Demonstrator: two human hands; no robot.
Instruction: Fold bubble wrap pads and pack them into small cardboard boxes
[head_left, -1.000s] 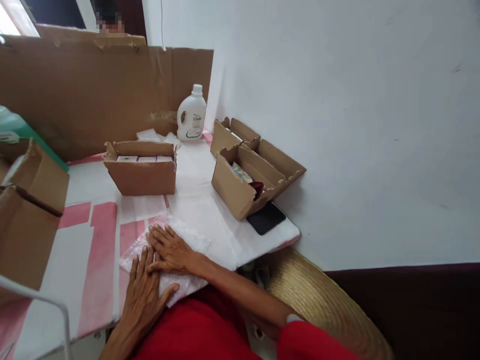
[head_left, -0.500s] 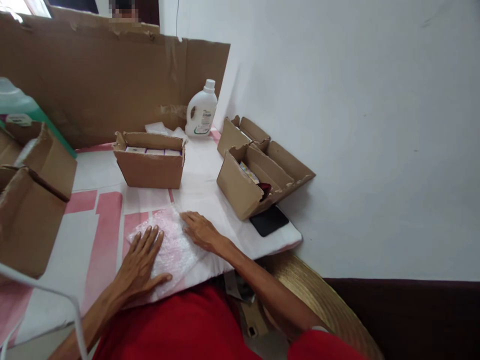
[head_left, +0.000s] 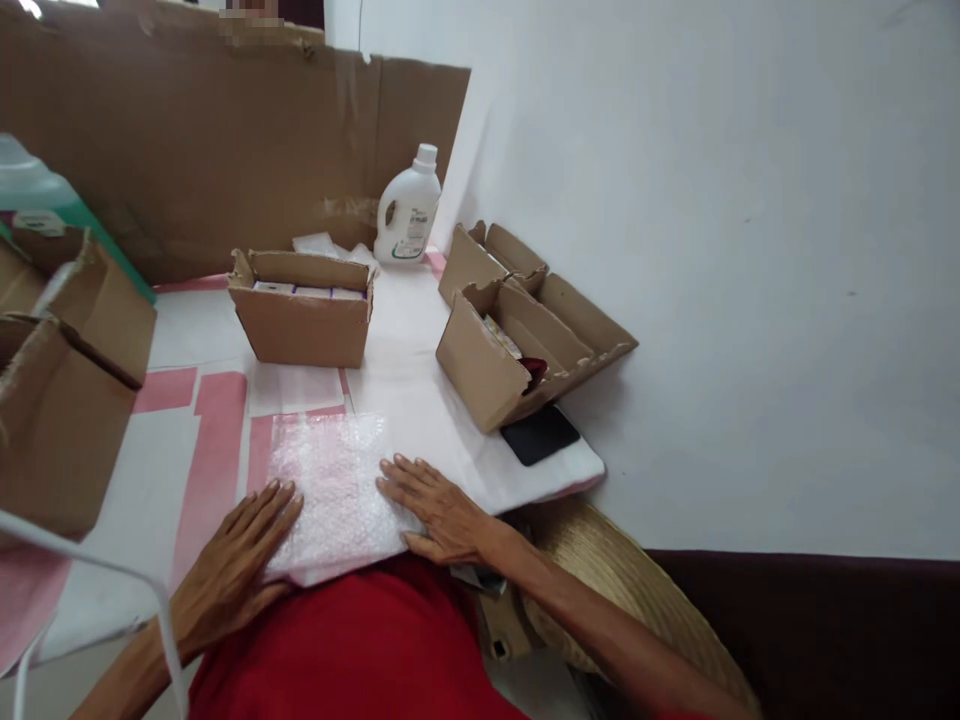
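A sheet of bubble wrap (head_left: 330, 490) lies flat on the pink and white table cover (head_left: 217, 440) near the front edge. My left hand (head_left: 232, 565) rests palm down at the sheet's left edge, fingers spread. My right hand (head_left: 435, 505) lies palm down on its right edge, fingers spread. Neither hand grips anything.
An open cardboard box (head_left: 304, 320) with small packs stands behind the sheet. Two more open boxes (head_left: 517, 340) lean near the white wall, with a black phone (head_left: 540, 435) beside them. A white bottle (head_left: 409, 210) stands at the back. A large box (head_left: 60, 400) sits left.
My hands have slid apart from the middle of the bubble wrap to its left and right edges, and the sheet now lies flatter and squarer.
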